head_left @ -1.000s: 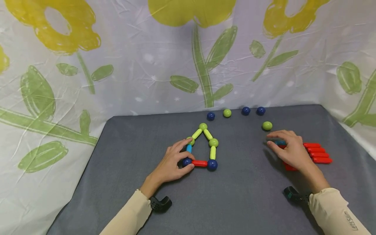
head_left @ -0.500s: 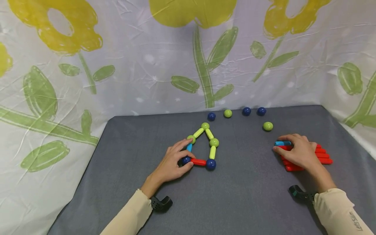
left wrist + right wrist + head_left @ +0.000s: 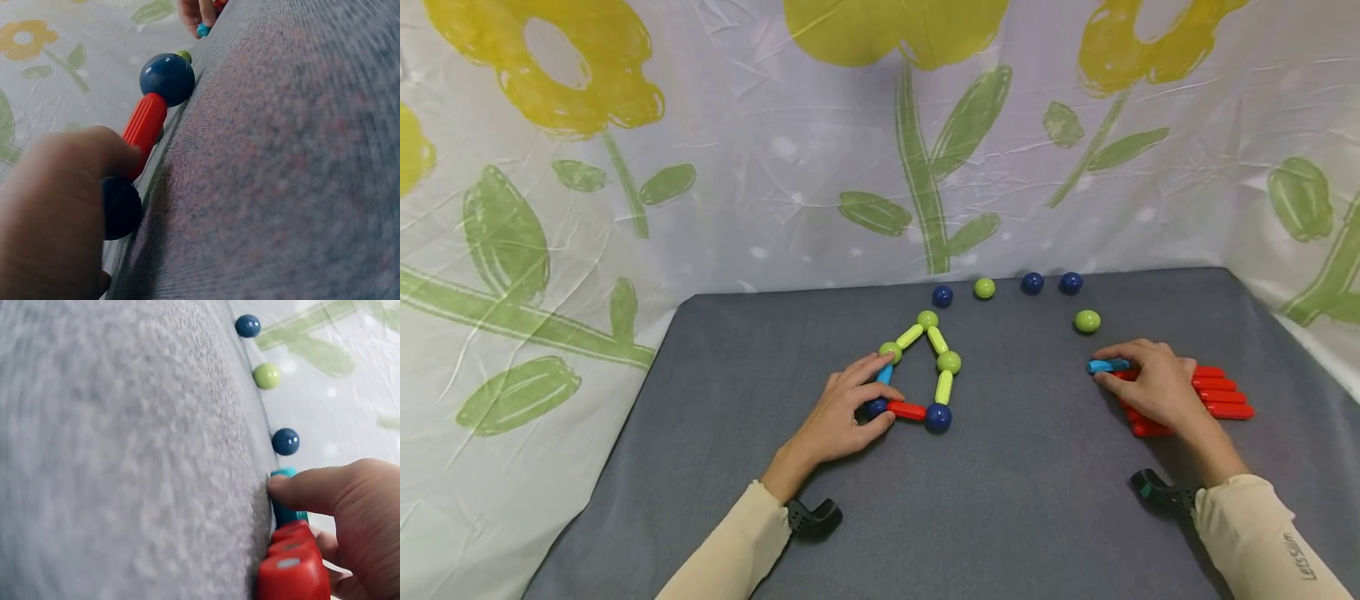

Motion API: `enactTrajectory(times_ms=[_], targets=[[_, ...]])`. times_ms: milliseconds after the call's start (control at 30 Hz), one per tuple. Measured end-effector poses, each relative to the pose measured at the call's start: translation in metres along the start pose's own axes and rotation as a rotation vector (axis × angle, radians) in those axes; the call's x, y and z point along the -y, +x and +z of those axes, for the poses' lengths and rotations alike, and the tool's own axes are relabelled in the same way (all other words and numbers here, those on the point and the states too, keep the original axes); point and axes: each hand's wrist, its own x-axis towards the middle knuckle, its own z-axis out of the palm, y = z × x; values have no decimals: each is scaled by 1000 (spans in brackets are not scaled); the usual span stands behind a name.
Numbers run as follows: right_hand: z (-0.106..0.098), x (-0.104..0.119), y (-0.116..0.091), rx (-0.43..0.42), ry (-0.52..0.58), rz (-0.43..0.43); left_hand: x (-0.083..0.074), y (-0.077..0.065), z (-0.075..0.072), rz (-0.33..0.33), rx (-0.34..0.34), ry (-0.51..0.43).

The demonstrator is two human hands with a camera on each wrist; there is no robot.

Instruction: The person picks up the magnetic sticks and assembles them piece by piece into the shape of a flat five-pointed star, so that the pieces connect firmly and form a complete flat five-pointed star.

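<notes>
- Head view: gray cloth [image 3: 1000, 517] across the lower frame; white backdrop [image 3: 737, 167] behind, printed with yellow flowers [image 3: 610, 75].
- Five-sided rod-and-ball figure [image 3: 944, 387] near frame centre. Peak ball [image 3: 927, 319], upper-left ball [image 3: 889, 352] and upper-right ball [image 3: 949, 362] green; lower-left ball [image 3: 874, 407] and lower-right ball [image 3: 937, 417] blue.
- Red base rod [image 3: 907, 410]; light-blue side rod [image 3: 886, 375] on the left; the other three rods yellow-green.
- Left hand [image 3: 841, 412] left of the figure, thumb and a finger pinching the lower-left ball; another fingertip touches the upper-left ball.
- Right hand [image 3: 1157, 385], right of centre, pinches a loose light-blue rod [image 3: 1103, 366] at the upper-left edge of the red rods [image 3: 1223, 396], which the hand partly covers.
- Four loose balls [image 3: 1032, 283] along the cloth's far edge: blue, green, blue, blue. Single green ball [image 3: 1087, 321] nearer, above the right hand.
- Left wrist view: a blurred digit hides part of the lower-left ball; red base rod slants up to the lower-right ball.
- Right wrist view: thumb tip [image 3: 279, 482] on the loose light-blue rod, red rod ends below.
- Cream sleeves [image 3: 1255, 525], black wrist devices [image 3: 815, 519].
</notes>
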Motion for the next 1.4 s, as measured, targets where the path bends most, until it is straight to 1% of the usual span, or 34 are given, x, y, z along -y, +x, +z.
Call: enactTrajectory(times_ms=[200,333,533,633,833,967,1100,1200,1400], targets=[[8,10,3,-8,-3,-95,-1,1,0,7,13,15],[16,25,6,3,2,-151,-2,2,0,-3,13,15],[33,55,10,69,34,-233,-3,2,1,-34,28,4],[44,68,11,108,69,-262,-3,2,1,-35,19,-3],[70,89,9,164,196,-302,-3,1,2,-23,-2,0],[81,99,5,169,268,-327,-3,1,1,-22,17,0],[88,108,0,179,299,-352,-3,0,0,-24,35,12],[91,114,-2,188,317,-363,-2,0,0,-20,31,19],[95,119,-4,169,341,-345,-2,0,-1,-10,27,15]])
